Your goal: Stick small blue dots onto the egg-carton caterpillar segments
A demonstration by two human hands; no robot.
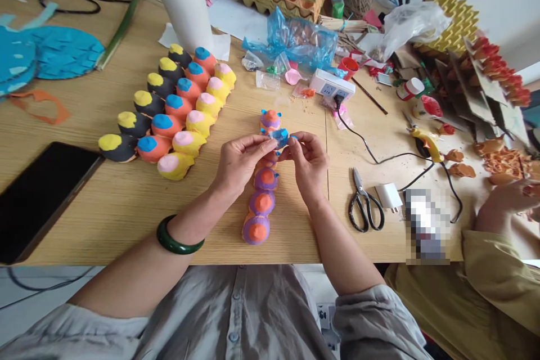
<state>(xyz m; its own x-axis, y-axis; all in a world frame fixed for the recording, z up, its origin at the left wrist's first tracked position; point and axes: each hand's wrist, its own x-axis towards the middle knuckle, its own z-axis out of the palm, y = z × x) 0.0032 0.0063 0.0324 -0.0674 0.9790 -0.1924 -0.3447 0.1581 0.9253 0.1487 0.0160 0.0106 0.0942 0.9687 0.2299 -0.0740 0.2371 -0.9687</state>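
Between thumb and fingers, my left hand holds a small clear packet with blue clay in it. My right hand is closed in a pinch right beside the packet, with a small bit of blue clay at its fingertips. Under both hands lies a strip of egg-carton cups, purple with orange tops. Small blue pieces stick out from the sides of its far cups. My hands hide part of the strip's middle.
Painted carton strips lie to the left, near a black phone-like slab and a white bottle. On the right are scissors, a white charger, a power strip, cables and a glue gun. A co-worker's hand is at far right.
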